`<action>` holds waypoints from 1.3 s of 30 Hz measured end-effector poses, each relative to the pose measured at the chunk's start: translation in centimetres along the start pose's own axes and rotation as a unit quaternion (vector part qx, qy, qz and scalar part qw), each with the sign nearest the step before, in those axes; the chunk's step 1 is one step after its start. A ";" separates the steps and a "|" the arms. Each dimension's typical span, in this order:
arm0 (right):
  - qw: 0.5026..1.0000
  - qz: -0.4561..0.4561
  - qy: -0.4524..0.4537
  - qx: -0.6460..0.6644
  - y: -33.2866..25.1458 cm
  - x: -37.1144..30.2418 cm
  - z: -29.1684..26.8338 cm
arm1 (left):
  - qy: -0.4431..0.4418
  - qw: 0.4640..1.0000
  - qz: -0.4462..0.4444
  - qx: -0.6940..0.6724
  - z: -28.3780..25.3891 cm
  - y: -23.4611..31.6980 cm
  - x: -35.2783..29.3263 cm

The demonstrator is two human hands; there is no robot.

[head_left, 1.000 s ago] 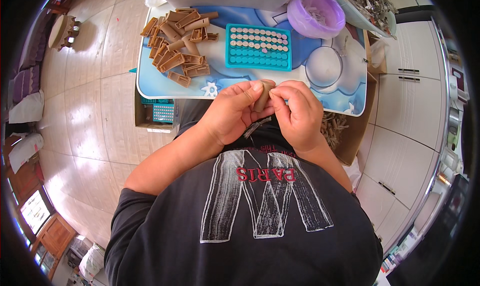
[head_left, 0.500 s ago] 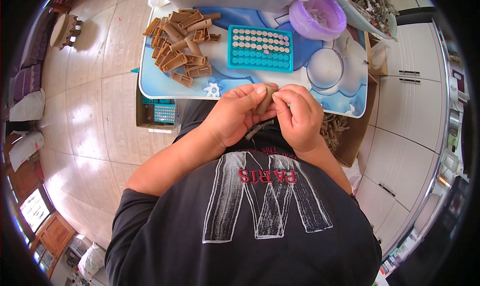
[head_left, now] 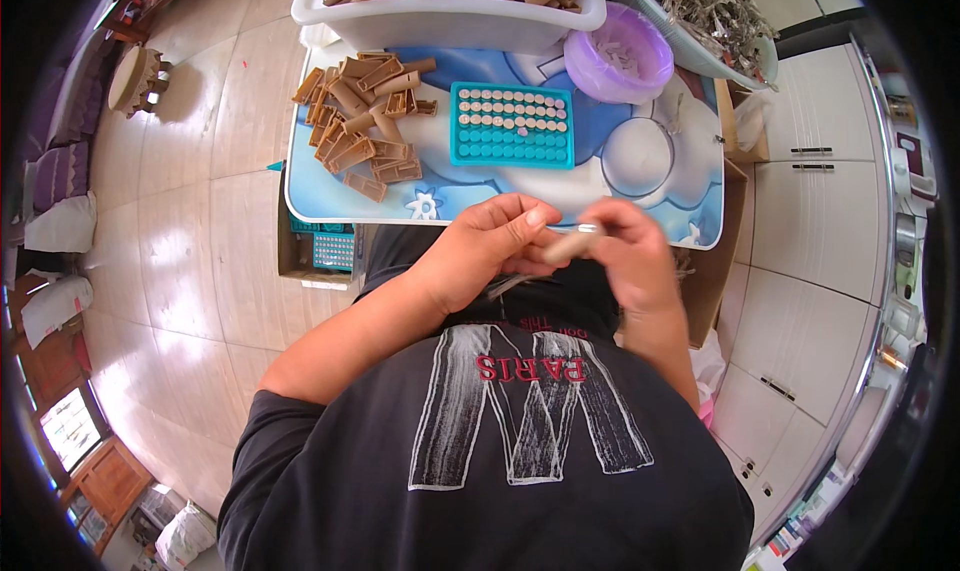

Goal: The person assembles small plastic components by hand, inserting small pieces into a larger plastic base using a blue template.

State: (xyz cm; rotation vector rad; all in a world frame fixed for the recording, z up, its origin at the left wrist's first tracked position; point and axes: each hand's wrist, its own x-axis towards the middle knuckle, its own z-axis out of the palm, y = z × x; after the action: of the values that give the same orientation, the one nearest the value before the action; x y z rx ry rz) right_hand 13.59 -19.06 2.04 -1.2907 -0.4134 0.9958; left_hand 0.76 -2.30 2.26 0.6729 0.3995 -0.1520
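Above my lap, just in front of the table's near edge, my left hand (head_left: pixel 497 243) is closed round one end of a tan-brown plastic casing (head_left: pixel 568 248). The fingers of my right hand (head_left: pixel 637 258), somewhat blurred, curl at its other end, where a small shiny silver spot shows. The casing lies tilted between both hands, partly covered by fingers. Thin greyish strands (head_left: pixel 508 285) hang below my left hand. On the table, a pile of brown plastic casings (head_left: pixel 362 121) sits at the left. Beside it lies a teal tray (head_left: pixel 511 161) with rows of small round whitish discs.
A white bin (head_left: pixel 450 29) of brown casings stands at the table's (head_left: pixel 590 193) far side. Right of it are a purple lined bowl (head_left: pixel 640 71) and a pale basin (head_left: pixel 690 59) of grey tangled strands. Cardboard boxes (head_left: pixel 735 241) flank the table; white cabinets (head_left: pixel 815 231) stand at the right.
The casing has turned from nearly upright to lying sideways, its shiny end now toward my right hand. My right hand has shifted slightly right and down. The whole view has tilted a little.
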 end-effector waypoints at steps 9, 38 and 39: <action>0.953 0.027 0.242 -0.183 -4.5 -10.9 -15.8 | 0.207 0.857 0.339 0.329 -2.1 6.2 1.2; 0.887 -0.062 0.222 -0.401 -1.9 -2.4 -6.0 | 0.317 0.568 0.152 0.744 -6.2 10.2 -5.9; 0.886 -0.061 0.223 -0.401 -1.8 -2.0 -5.4 | 0.319 0.584 0.149 0.731 -5.8 9.9 -6.0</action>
State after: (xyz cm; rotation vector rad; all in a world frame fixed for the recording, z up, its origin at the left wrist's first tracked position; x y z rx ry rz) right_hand 17.21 -23.76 2.69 -2.1504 -0.5637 0.3738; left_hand -3.86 9.11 6.27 2.5030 0.8313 0.1548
